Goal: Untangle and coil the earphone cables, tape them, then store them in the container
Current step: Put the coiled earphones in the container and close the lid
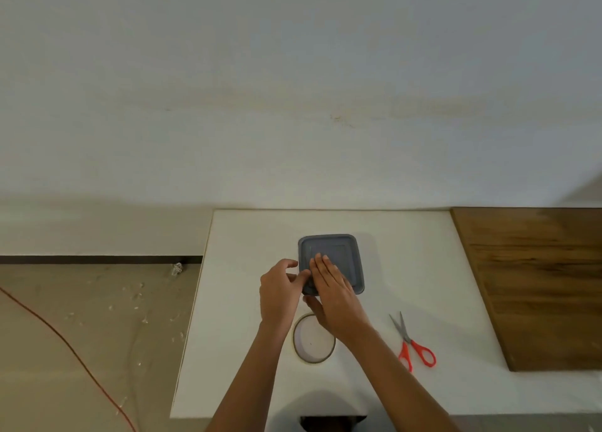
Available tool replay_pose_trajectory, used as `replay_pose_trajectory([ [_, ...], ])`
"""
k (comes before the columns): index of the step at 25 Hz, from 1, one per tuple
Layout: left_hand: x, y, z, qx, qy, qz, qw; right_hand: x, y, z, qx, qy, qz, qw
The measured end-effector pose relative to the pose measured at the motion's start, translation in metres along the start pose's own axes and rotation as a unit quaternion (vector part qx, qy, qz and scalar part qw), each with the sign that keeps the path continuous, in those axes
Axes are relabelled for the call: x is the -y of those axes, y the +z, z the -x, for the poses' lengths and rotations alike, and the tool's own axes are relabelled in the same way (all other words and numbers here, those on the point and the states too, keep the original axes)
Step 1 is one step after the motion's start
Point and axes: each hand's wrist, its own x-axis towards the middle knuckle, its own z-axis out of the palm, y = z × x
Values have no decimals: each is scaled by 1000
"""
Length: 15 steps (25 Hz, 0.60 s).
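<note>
The grey container (360,281) sits mid-bench with its lid (338,247) on top, and both hands are working on it. The right hand (335,288) lies flat across the near left part of the lid, its grip spread with the fingers straight and close together. This looks like a downward press to seat the lid or keep the box from sliding on the smooth white bench (247,334). The left hand (280,288) is at the container's left edge with its fingers curled. Its grip appears to pinch the lid's rim between thumb and forefinger, probably to snap that side down or lift it, but the view does not show which. The earphones cannot be seen anywhere. They may already be inside, but the opaque lid hides the contents, so that is only a guess. If so, the task is at its last step. The tape roll (314,361) lies flat just in front of the container, partly under the right wrist. The red-handled scissors (411,342) rest to the right, apart from the box. Both are within easy reach and neither is being touched. A wooden board (537,285) covers the bench's right end, and a red cord (65,337) trails over the floor (97,301) on the left.
</note>
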Motion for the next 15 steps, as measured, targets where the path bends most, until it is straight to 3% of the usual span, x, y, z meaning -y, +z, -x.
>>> replay_pose_trajectory([
  [9,0,3,-6,12,5,-28,1000,3,11,0,-80,-54,83,992],
  [15,1,5,-7,-6,-25,-43,999,-2,2,1,14,-43,13,999],
])
